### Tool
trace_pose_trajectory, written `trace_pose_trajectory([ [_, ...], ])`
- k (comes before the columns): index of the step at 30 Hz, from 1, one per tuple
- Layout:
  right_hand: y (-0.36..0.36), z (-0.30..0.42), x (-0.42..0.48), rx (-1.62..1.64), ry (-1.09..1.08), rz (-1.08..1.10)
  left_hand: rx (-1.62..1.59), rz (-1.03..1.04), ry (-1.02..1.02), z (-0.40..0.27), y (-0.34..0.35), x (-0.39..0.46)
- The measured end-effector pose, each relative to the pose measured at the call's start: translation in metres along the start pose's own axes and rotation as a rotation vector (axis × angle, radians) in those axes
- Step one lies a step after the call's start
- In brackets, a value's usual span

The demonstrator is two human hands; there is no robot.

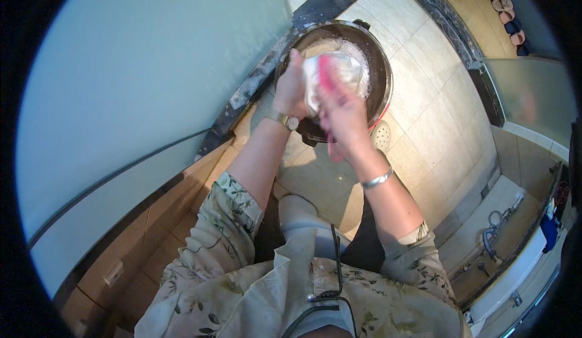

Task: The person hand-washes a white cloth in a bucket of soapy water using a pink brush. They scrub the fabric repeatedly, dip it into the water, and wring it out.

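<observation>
A round dark basin [381, 72] with foamy water [365, 81] in it stands on the tiled floor before me. Over it, my left hand [292, 87] holds a wet white item [311, 76] by its left side; blur leaves unclear whether this is cloth or a shoe. A pink brush [324, 67] is in my right hand [346, 113], its head against the white item. The brush's bristles are hidden or blurred. A pink loop or handle end [335, 149] hangs below my right hand.
A frosted glass panel [150, 74] rises close on the left, above a dark stone sill [248, 92]. My perforated clog [382, 135] is beside the basin. Several slippers [504, 8] line the far right wall. Pipes [490, 240] run at lower right.
</observation>
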State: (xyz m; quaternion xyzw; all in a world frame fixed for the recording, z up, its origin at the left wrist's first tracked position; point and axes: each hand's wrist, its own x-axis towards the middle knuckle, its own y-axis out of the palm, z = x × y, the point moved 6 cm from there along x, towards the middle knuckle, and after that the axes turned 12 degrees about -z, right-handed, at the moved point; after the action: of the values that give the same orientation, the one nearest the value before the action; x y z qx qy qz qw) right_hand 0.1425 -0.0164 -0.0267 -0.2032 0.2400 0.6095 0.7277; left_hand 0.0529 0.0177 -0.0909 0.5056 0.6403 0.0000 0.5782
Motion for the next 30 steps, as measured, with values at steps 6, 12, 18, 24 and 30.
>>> trace_pose_trajectory([
  [6,-0.011,0.009,0.017,0.034,-0.117,-0.128,0.069,0.041,0.048,0.004,0.007,-0.001],
  [12,0.006,-0.007,-0.018,-0.040,-0.020,0.052,0.045,-0.012,0.058,-0.016,0.016,-0.022],
  [18,-0.019,0.010,0.021,0.034,-0.034,-0.173,0.062,0.090,0.000,0.001,0.021,-0.009],
  [24,0.002,-0.006,-0.010,-0.074,-0.060,0.051,0.078,0.018,0.022,-0.009,0.017,-0.024],
  [30,-0.007,0.003,0.008,0.015,-0.031,-0.062,0.118,0.040,-0.039,-0.004,0.024,-0.019],
])
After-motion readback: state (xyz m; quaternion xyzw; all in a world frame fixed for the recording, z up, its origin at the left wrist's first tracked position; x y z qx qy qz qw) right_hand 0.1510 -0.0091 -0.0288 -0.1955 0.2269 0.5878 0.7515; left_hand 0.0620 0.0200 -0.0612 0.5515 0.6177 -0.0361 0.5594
